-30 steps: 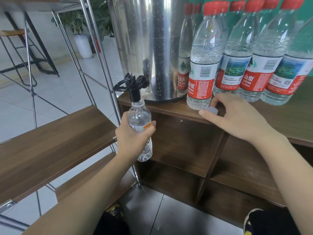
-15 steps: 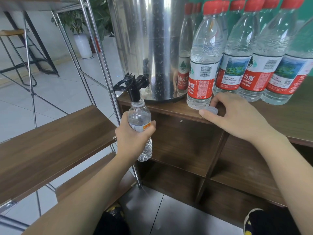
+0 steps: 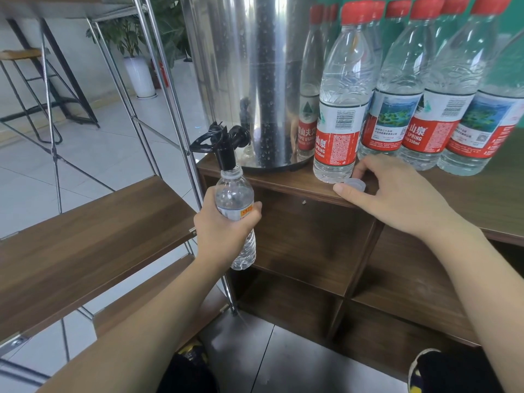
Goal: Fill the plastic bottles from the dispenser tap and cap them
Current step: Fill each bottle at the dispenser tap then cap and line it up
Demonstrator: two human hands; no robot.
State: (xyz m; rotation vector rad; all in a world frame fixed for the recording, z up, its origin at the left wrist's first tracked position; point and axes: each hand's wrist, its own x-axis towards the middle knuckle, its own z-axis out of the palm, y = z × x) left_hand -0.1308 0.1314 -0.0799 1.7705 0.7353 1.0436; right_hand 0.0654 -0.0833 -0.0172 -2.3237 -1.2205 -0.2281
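The left hand (image 3: 224,231) is wrapped around the middle of a small clear bottle (image 3: 236,219), fingers and thumb curled tight over its label, holding the open neck directly under the black tap (image 3: 224,148) of the steel dispenser (image 3: 249,80). The bottle sits at about 9 o'clock from the right hand (image 3: 397,197), hanging off the front edge of the wooden cabinet top (image 3: 283,182) with nothing beneath it. To fill well, I judge the neck should stay centred and touching the spout, the bottle kept upright, and the squeeze kept light, since thin ribbed plastic like this probably buckles and spits water when pressed. The tap lever sits at 12 o'clock above the bottle and no hand is on it; whether water is running cannot be told. The right hand lies on the cabinet edge with its fingers loosely curved around a pale translucent cap (image 3: 354,184), thumb tip just beside it at 9 o'clock, not clearly pinching it, ready for capping. The bottle is clear with a ribbed lower half and a white and yellow label; its water level is hard to read. Red-capped large bottles (image 3: 340,109) stand at 12 o'clock behind that hand.
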